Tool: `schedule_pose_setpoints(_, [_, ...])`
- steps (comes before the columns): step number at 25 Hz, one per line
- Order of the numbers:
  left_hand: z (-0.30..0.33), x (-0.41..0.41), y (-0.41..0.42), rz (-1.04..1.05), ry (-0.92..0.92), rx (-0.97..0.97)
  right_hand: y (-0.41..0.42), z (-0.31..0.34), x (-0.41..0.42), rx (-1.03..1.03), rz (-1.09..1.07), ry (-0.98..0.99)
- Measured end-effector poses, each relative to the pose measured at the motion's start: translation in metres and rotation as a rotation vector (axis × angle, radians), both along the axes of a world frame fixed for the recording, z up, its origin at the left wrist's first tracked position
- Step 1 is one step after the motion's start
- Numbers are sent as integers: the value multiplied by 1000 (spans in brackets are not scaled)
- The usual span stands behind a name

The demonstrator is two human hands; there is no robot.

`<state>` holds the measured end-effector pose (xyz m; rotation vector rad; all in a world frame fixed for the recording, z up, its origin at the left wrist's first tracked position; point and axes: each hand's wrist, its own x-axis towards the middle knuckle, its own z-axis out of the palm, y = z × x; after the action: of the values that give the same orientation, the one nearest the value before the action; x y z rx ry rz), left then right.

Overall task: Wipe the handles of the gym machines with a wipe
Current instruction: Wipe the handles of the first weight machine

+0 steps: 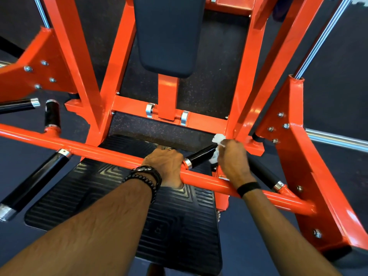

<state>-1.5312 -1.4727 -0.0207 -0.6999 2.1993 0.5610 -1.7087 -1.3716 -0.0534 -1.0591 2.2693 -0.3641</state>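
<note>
Left hand (168,166) we're curling around orange steel crossbar (89,150); right hand (233,158) we're clamping crumpled white wipe (218,139) onto glossy black handle (201,155).

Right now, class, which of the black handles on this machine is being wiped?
The short black handle between the two hands: the right hand presses the white wipe onto its far end. The other handles are untouched.

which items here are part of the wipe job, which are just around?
In the job:
- wipe, held in right hand
- black handle being wiped
- left hand, gripping orange crossbar
- other black handles

Just around:
- back pad
- ribbed footplate
- chrome rods
</note>
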Motion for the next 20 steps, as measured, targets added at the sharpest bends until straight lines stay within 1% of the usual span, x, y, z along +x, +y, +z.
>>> schedule_pose_setpoints(2, [-1,0,0,-4,8,-6,8,7,40,-1,51,-29])
schedule_pose_setpoints(4, [-2,0,0,-18,6,-6,11,19,56,1,98,-71])
schedule_pose_setpoints(5, [-2,0,0,-27,7,-8,10,21,52,6,75,-85])
schedule_pose_setpoints(8, [-3,1,0,-36,24,-15,1,15,21,-94,-107,-99])
schedule_pose_setpoints(10, [-3,1,0,-32,36,-29,2,18,20,-72,-83,-61])
schedule_pose_setpoints(13, [-7,3,0,-16,35,-12,9,30,46,-20,-34,-34])
schedule_pose_setpoints(16, [-9,4,1,-30,42,-33,12,31,53,-67,-72,37])
schedule_pose_setpoints(20, [2,1,3,-85,69,-133,9,32,54,-78,-17,94])
